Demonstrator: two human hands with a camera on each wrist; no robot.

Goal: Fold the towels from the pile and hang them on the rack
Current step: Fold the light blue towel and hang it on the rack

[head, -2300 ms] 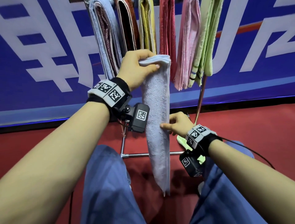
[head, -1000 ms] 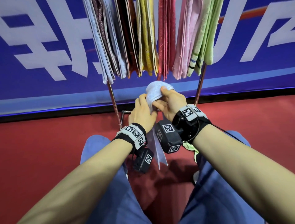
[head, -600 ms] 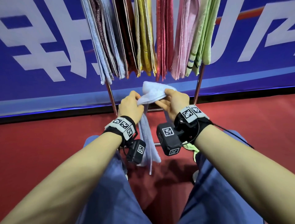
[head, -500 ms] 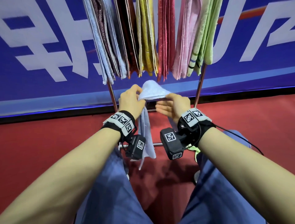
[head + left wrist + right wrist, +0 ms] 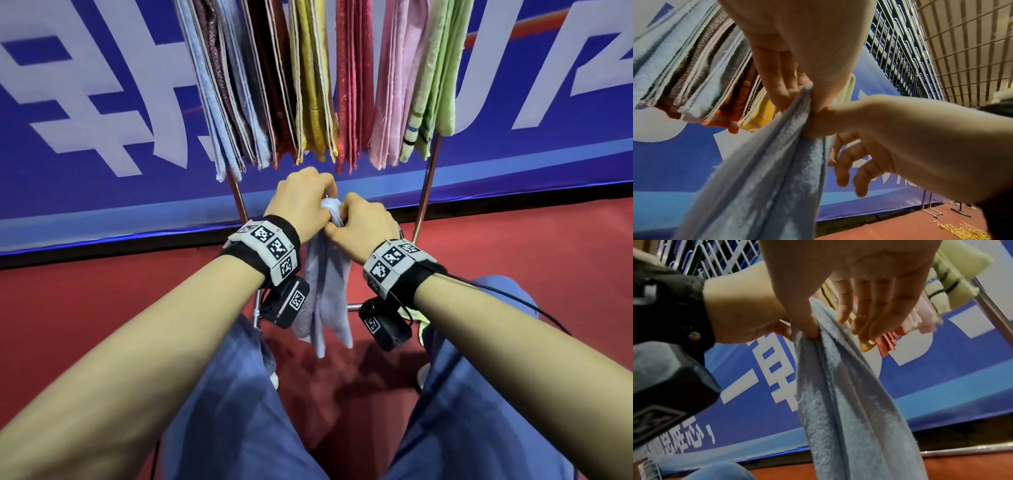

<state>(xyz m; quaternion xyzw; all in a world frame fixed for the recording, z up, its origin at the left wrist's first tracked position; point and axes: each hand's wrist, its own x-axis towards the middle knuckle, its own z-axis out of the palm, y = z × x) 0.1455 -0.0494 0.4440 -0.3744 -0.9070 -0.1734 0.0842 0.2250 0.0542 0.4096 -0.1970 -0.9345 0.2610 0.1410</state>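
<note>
the left hand (image 5: pixel 301 202) and the right hand (image 5: pixel 363 224) meet knuckle to knuckle just below the hanging cloths, both gripping the top of one pale blue towel (image 5: pixel 325 294). the left hand's fingers are curled over the bunched top edge, clamping it against the thumb; the wrist view shows the cloth squeezed between thumb and fingers (image 5: pixel 781 78). the right hand pinches the same edge between thumb and forefinger, while its other fingers (image 5: pixel 875 308) hang loosely extended and touch nothing. a small white tuft of the towel pokes up between the two hands. from there the towel drops straight down in long folds between the wrists, its lower end hanging free above the red floor (image 5: pixel 102 308) and between the person's knees. just above the hands, a row of folded towels (image 5: pixel 308 78) hangs on the rack (image 5: pixel 426 192), blue and brown at the left, yellow and red in the middle, pink and green at the right. a blue banner (image 5: pixel 102 120) stands behind.
</note>
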